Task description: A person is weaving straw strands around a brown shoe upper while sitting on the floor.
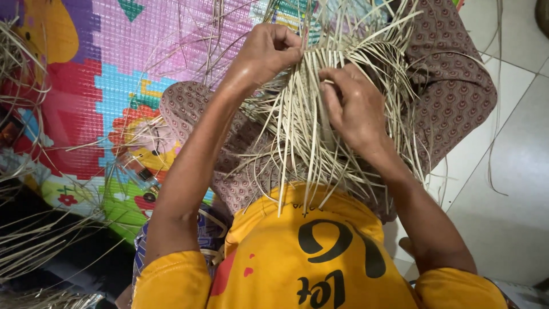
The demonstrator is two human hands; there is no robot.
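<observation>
A half-woven piece of pale straw strips rests on my lap, with loose ends fanning out toward my chest and to the far side. My left hand pinches a bunch of strips at the top of the weave. Just to its right, my right hand has its fingers curled into the strips. Both forearms reach forward over my yellow shirt. My knees are covered by brown patterned trousers.
A bright play mat in pink, blue, red and green lies on the left. Loose straw bundles lie at the left edge and bottom left. A small clear bottle sits on the mat. White floor tiles are on the right.
</observation>
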